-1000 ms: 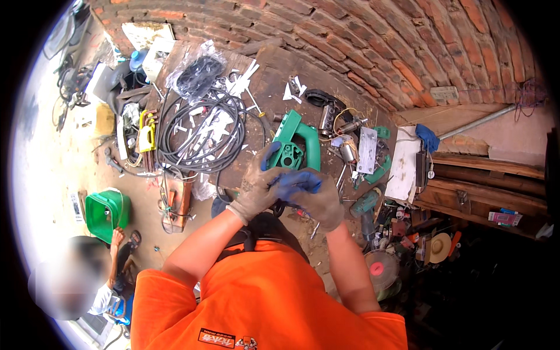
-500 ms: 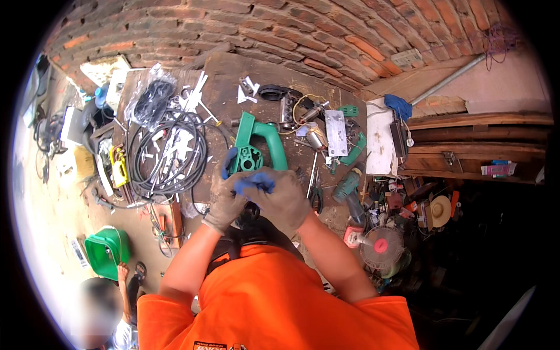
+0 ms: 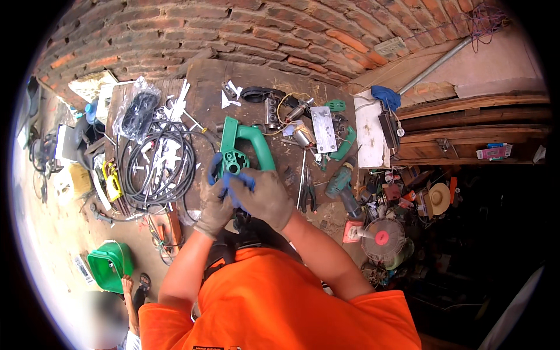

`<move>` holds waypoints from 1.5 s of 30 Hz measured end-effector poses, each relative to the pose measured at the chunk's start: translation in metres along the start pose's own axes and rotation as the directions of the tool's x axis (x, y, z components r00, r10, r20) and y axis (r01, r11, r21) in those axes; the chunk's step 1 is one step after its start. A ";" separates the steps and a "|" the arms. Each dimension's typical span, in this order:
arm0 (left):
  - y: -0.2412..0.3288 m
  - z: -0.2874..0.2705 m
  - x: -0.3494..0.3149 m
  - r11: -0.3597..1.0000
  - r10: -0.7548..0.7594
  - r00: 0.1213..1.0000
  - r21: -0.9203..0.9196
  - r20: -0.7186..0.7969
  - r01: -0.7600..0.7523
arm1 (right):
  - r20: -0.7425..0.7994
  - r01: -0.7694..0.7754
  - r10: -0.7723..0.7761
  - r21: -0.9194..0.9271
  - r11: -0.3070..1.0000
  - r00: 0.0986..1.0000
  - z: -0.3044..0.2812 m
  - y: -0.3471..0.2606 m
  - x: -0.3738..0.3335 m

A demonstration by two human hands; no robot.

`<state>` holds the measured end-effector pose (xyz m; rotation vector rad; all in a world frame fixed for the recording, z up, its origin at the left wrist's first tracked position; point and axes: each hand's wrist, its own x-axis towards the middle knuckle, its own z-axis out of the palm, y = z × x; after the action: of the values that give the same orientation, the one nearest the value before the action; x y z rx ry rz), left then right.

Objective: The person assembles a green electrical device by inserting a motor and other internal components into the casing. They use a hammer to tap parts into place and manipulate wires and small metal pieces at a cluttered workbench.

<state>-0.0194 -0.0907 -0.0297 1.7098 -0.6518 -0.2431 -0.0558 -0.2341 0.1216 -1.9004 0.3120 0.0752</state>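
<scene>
A green power tool housing (image 3: 263,147) with a curved handle lies on the wooden workbench in front of me. Its open end, with a round hole, points towards me. My left hand (image 3: 214,204), in a grey glove with blue fingertips, grips the near left side of the housing, one finger up along its edge. At the near end my right hand (image 3: 265,197), gloved likewise, is closed with its fingertips against my left hand. Whatever is pinched there is hidden by the gloves.
Left are a coiled black cable (image 3: 131,175) and a yellow-handled saw (image 3: 111,179). Beyond the housing lie metal motor parts (image 3: 271,111) and a metal plate (image 3: 324,129). Pliers (image 3: 309,198) and a cordless drill (image 3: 339,185) lie right. A person's hand (image 3: 127,284) touches a green bucket (image 3: 109,265).
The view has shifted slightly, moving the bench leftward in the picture. My hands stay together at the housing's near end, and my right fingers have shifted a little.
</scene>
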 end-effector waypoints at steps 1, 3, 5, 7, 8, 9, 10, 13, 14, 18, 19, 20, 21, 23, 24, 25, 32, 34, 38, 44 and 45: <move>-0.005 0.005 -0.001 1.000 -0.016 1.000 0.002 -0.003 0.016 | 0.069 -0.198 0.186 0.244 0.950 0.980 -0.003 0.002 0.002; -0.012 0.007 -0.004 0.999 -0.032 0.999 0.029 -0.006 0.033 | 0.360 -0.537 0.400 0.509 0.673 0.843 -0.021 -0.003 0.008; -0.007 0.005 -0.001 0.997 0.006 1.000 0.081 -0.001 -0.006 | 0.413 -0.493 0.274 0.663 0.564 0.869 -0.025 0.002 0.000; 0.003 0.002 0.004 0.994 0.045 0.998 0.098 -0.047 -0.040 | 0.414 -0.409 0.125 0.722 0.558 0.901 -0.023 0.016 -0.004; 0.010 0.001 0.007 0.993 0.064 0.995 0.104 -0.070 -0.057 | 0.364 -0.324 0.092 0.653 0.685 0.927 -0.020 0.022 -0.005; 0.009 0.001 0.009 0.990 0.100 0.991 0.107 -0.086 -0.090 | 0.317 -0.232 0.051 0.564 0.793 0.947 -0.016 0.026 -0.006; 0.010 -0.003 0.010 0.986 0.132 0.986 0.120 -0.104 -0.119 | 0.283 -0.135 -0.002 0.464 0.875 0.959 -0.012 0.021 -0.004; 0.017 -0.005 0.008 0.999 0.042 0.995 0.009 -0.086 -0.042 | 0.075 0.115 -0.101 -0.221 0.968 0.992 -0.005 -0.006 -0.002; 0.016 -0.006 0.008 0.998 0.015 0.997 -0.054 -0.077 -0.019 | 0.052 -0.055 0.056 -0.018 0.998 0.997 -0.004 -0.004 0.000; 0.020 -0.006 0.009 0.993 0.088 0.989 0.089 -0.119 -0.078 | 0.309 -0.452 0.334 0.504 0.736 0.890 -0.020 0.002 0.004; 0.022 -0.006 0.011 0.991 0.103 0.987 0.092 -0.123 -0.092 | 0.313 -0.399 0.266 0.521 0.754 0.912 -0.023 0.002 0.002; 0.024 -0.006 0.013 0.990 0.117 0.985 0.094 -0.125 -0.106 | 0.315 -0.347 0.198 0.539 0.767 0.928 -0.024 0.003 -0.001; 0.026 -0.006 0.014 0.988 0.131 0.983 0.096 -0.128 -0.120 | 0.319 -0.227 0.060 0.518 0.825 0.946 -0.024 0.020 -0.002; 0.021 -0.008 0.012 0.988 0.129 0.984 0.098 -0.119 -0.118 | 0.226 -0.203 0.151 0.232 0.951 0.962 -0.019 -0.003 0.000; 0.017 -0.007 0.009 0.991 0.114 0.987 0.080 -0.116 -0.106 | 0.168 -0.197 0.182 0.078 0.977 0.969 -0.017 -0.013 0.000; 0.016 -0.006 0.009 0.994 0.103 0.988 0.058 -0.112 -0.097 | 0.100 0.021 0.003 -0.237 0.971 0.995 -0.014 -0.016 0.001; 0.013 -0.004 0.008 0.998 0.048 0.992 0.048 -0.116 -0.043 | 0.036 -0.277 0.276 0.034 0.960 0.960 0.002 -0.007 0.000; 0.016 -0.003 0.008 0.999 0.030 0.993 0.041 -0.111 -0.025 | 0.130 -0.403 0.390 0.469 0.786 0.912 -0.006 -0.025 -0.001; 0.018 -0.003 0.010 0.999 0.051 0.991 0.015 -0.120 -0.050 | 0.414 -0.398 0.055 0.819 0.414 0.909 -0.014 0.021 -0.013; 0.023 -0.007 0.010 0.998 0.056 0.993 0.042 -0.100 -0.052 | 0.522 -0.465 0.119 0.606 0.645 0.845 -0.037 0.023 0.002; 0.023 -0.007 0.010 0.998 0.054 0.993 0.034 -0.102 -0.050 | 0.529 -0.475 0.148 0.559 0.679 0.836 -0.040 0.019 0.005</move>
<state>-0.0143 -0.0931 -0.0042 1.7209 -0.6262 -0.1081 -0.0601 -0.2785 0.1171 -1.0278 0.3026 0.5622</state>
